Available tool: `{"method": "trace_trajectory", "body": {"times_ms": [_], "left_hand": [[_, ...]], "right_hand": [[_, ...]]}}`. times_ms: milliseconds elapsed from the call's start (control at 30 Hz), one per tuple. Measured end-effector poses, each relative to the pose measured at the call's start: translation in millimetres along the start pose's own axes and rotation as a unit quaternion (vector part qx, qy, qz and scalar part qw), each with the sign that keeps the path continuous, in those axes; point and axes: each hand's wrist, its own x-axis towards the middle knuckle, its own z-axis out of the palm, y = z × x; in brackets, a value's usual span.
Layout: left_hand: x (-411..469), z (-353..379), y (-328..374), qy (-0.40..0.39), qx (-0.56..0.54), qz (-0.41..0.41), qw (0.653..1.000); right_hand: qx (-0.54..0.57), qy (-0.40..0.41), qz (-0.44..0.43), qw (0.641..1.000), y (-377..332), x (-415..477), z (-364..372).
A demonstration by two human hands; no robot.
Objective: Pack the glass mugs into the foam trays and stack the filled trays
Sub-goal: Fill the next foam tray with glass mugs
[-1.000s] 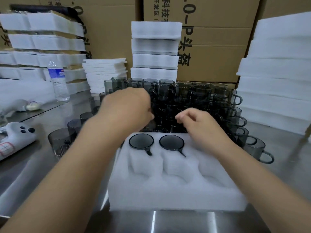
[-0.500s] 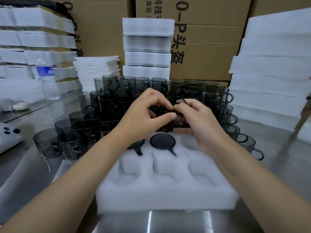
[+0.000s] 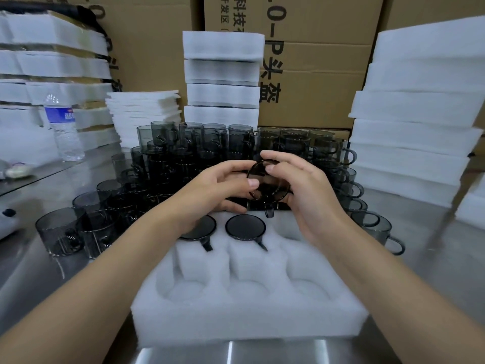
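Note:
A white foam tray [image 3: 249,308] lies on the steel table in front of me. Two smoked-glass mugs sit upside down in its back row, one [image 3: 245,228] in the middle pocket and another [image 3: 200,228] at the left, partly under my left wrist. Both hands hold a third mug [image 3: 270,183] tilted above the tray's back right pocket, its handle pointing down. My left hand [image 3: 215,189] pinches its left side with thumb and fingers. My right hand [image 3: 301,187] grips its right side and rim. A big pile of mugs [image 3: 183,158] stands behind the tray.
Stacks of foam trays stand at the right [image 3: 420,109], back centre [image 3: 223,74] and left [image 3: 52,67], with cardboard boxes [image 3: 315,61] behind. A water bottle [image 3: 64,127] stands at the left. Loose mugs [image 3: 63,232] sit left of the tray and at the right [image 3: 378,227].
Both hands reached into the mug pile, took hold of one mug together and lifted it back over the tray, turning its base toward me.

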Motion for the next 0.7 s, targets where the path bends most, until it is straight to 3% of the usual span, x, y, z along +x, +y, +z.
{"method": "trace_trajectory", "body": {"times_ms": [700], "left_hand": [[2.9, -1.7, -6.0, 0.008, -0.077, 0.015, 0.997]], "right_hand": [[0.022, 0.026, -0.014, 0.999, -0.9, 1.6, -0.5]]}}
